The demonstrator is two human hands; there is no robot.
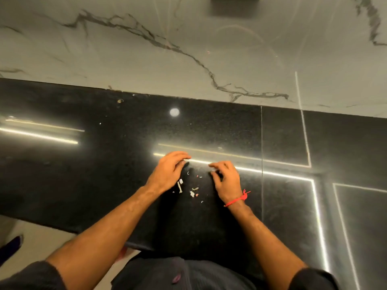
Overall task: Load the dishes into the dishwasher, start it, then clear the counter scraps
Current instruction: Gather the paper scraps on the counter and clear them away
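Observation:
Small white, green and pink scraps (191, 188) lie scattered on the glossy black counter (104, 164), in the gap between my two hands. My left hand (167, 172) rests on the counter just left of them, fingers bent and reaching right, holding nothing. My right hand (227, 180), with a red thread at the wrist, sits just right of the scraps, its fingers curled down onto the surface and pointing left. Neither hand grips a scrap that I can see. No dishes or dishwasher are in view.
A grey marble backsplash (188, 49) rises behind the counter. A few stray crumbs (120, 100) lie near the back edge. The counter's front edge runs at lower left, with pale floor (41, 237) below it.

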